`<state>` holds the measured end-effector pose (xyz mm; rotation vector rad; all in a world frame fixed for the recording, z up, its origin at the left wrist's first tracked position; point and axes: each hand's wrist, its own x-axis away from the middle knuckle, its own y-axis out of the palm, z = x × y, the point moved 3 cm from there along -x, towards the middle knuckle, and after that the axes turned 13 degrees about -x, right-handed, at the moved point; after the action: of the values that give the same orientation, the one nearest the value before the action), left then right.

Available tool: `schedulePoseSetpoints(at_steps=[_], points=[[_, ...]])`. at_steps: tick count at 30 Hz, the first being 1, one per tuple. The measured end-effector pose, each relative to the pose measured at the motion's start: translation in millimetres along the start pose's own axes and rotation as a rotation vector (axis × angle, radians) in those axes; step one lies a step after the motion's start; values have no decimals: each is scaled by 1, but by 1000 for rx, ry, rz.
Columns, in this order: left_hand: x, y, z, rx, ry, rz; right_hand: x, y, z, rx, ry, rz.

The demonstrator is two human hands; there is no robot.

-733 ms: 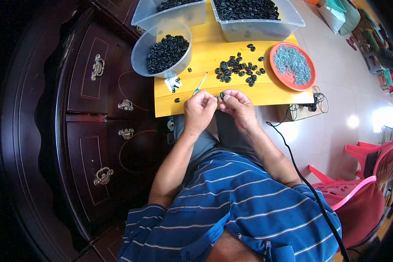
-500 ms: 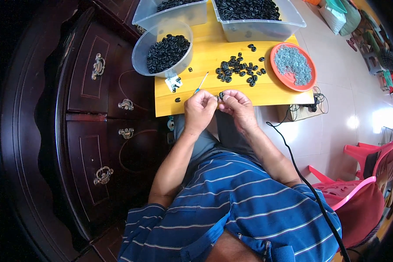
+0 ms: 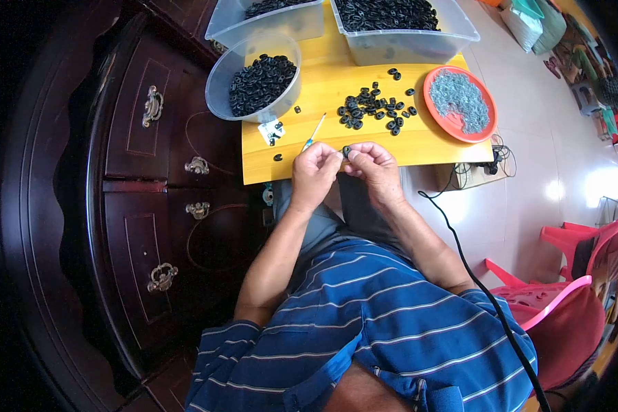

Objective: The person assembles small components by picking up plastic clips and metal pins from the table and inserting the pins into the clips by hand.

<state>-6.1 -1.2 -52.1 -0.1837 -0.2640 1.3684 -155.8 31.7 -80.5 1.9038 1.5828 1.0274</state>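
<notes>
Near the front edge of the yellow table, my left hand [image 3: 312,172] and my right hand [image 3: 376,172] meet with fingertips pinched. A small black oval piece with holes [image 3: 346,150] is between the right thumb and forefinger. The left thumb and forefinger are closed right beside that piece; whatever they grip is too small to make out. A thin pen-like tool [image 3: 314,133] with a blue part lies on the table just beyond my left hand. Several loose black oval pieces [image 3: 371,105] are scattered ahead of my hands.
A round clear tub [image 3: 216,89] of black pieces stands on the left, with two larger clear bins [image 3: 408,49] behind. An orange-red plate [image 3: 432,113] of small silvery metal parts sits at right. Dark cabinets [image 3: 134,240] flank me; a black cable [image 3: 460,254] hangs at right.
The black piece has turned slightly in my right fingertips, and my left hand has shifted a touch closer to it. The view has moved very slightly; the table's contents stay put.
</notes>
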Motion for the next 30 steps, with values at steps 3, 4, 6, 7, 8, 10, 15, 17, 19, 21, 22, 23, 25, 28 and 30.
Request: schedulePoseSetpoints(at_steps=[3,4,6,7,8,10,15,17,19,21,22,23,25,28,30], points=[[-1,-3,4,117,-21,-110,0,0,-5,13,7,-7],[-1,-5,6,149,-31,-153,0,0,-6,14,16,-15],[-1,-7,8,180,-42,-197,2,2,-8,13,23,-31],[-1,-7,9,202,-20,-210,2,3,-9,14,31,-48],[-1,-7,11,224,3,-223,3,2,-9,13,29,-47],[-1,-8,13,212,14,-229,3,3,-11,-2,44,-74],[1,-13,15,212,45,-281,6,6,-13,-21,48,-114],[3,-13,18,180,101,-310,7,7,-14,-33,44,-133],[2,-14,17,169,129,-322,7,8,-16,-44,56,-151],[2,-13,17,160,158,-336,8,8,-18,-32,71,-158],[2,-13,19,182,153,-344,8,9,-19,-23,87,-170],[3,-13,22,205,147,-353,8,9,-19,-24,87,-171],[3,-14,25,201,147,-384,7,9,-19,-17,86,-198],[1,-15,23,171,174,-409,6,7,-20,21,86,-214],[0,-17,21,145,202,-402,7,8,-21,30,76,-230]])
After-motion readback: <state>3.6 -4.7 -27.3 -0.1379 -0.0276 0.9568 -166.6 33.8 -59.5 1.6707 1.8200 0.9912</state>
